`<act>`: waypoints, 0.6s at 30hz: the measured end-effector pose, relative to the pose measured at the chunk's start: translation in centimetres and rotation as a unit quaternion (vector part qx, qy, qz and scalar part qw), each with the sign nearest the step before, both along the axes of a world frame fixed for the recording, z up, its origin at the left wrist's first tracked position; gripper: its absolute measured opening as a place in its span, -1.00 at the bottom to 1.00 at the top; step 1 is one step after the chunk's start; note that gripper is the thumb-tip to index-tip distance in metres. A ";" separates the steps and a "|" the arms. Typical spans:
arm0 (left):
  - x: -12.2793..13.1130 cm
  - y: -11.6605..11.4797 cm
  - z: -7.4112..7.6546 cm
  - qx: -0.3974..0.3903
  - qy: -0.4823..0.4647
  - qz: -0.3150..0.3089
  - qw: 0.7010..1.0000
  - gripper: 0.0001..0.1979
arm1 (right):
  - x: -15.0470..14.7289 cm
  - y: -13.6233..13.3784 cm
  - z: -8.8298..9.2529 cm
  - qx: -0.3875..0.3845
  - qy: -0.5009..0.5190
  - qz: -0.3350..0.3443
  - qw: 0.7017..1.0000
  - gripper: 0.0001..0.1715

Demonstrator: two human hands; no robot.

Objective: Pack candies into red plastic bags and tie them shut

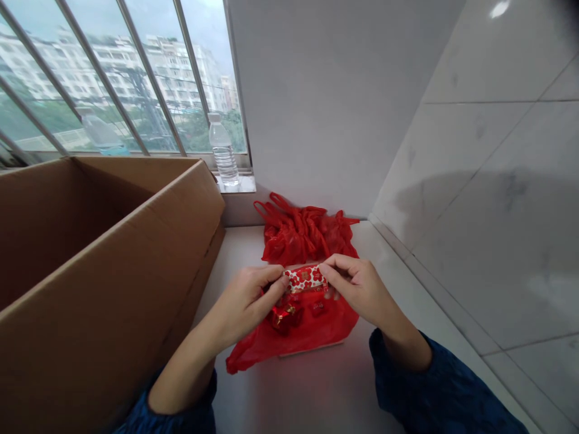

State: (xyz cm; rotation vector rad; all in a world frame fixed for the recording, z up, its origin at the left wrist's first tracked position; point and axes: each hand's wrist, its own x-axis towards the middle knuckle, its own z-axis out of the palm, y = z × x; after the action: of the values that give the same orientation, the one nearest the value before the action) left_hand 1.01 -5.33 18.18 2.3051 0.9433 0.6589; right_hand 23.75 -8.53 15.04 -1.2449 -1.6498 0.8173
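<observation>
Between my hands is a small flat packet (305,278), white with a red flower pattern. My left hand (256,296) pinches its left end between thumb and fingers. Its right end is pinched by my right hand (357,286). Right below it a red see-through bag (316,330) lies spread on the white surface. Shiny red wrapped pieces with gold marks (286,316) lie on or in the bag; which, I cannot tell. A smaller red piece (318,307) is to their right.
More red bags with handles (298,232) are heaped against the wall behind. On the left stands a large open cardboard box (149,241). A clear plastic bottle (223,150) stands on the sill by the barred window. White tiles (488,241) cover the right wall.
</observation>
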 end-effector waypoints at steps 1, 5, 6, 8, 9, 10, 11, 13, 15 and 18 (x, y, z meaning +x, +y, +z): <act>0.0 0.0 0.0 0.003 0.007 0.001 1.000 -0.61 | 0.0 -0.2 0.1 0.001 -0.006 0.000 1.000 -0.66; -0.1 0.1 0.0 0.012 0.024 0.006 1.000 -0.62 | -0.1 -0.8 0.7 0.010 -0.032 0.000 0.999 -0.71; -0.1 0.1 0.0 0.010 0.023 0.003 1.000 -0.62 | -0.1 -0.9 0.8 0.011 -0.037 0.000 0.999 -0.72; -0.1 0.1 0.0 0.001 0.019 -0.002 1.000 -0.63 | -0.1 -1.0 0.9 0.011 -0.044 -0.002 0.999 -0.72; -0.1 0.1 0.0 -0.005 0.015 -0.005 1.000 -0.63 | -0.1 -1.0 0.8 0.010 -0.046 -0.003 0.999 -0.72; -0.2 0.0 0.0 -0.010 0.011 -0.009 1.000 -0.63 | -0.1 -0.9 0.8 0.007 -0.047 -0.004 0.999 -0.72; -0.2 0.0 0.0 -0.015 0.006 -0.011 1.000 -0.63 | -0.1 -0.8 0.7 0.004 -0.047 -0.004 0.999 -0.72; -0.2 0.0 0.1 -0.023 -0.001 -0.015 1.000 -0.63 | -0.1 -0.7 0.6 -0.001 -0.050 -0.003 0.999 -0.72; -0.2 -0.1 0.1 -0.026 -0.003 -0.018 0.999 -0.63 | -0.1 -0.6 0.6 -0.002 -0.055 -0.002 0.998 -0.71; -0.2 -0.1 0.0 -0.024 0.000 -0.021 0.999 -0.63 | -0.2 -0.6 0.7 -0.001 -0.064 -0.002 0.998 -0.71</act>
State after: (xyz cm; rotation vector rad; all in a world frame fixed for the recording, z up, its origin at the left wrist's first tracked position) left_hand 0.80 -5.38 18.20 2.2759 0.8989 0.6129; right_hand 23.58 -9.16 15.70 -1.3262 -1.7483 0.7501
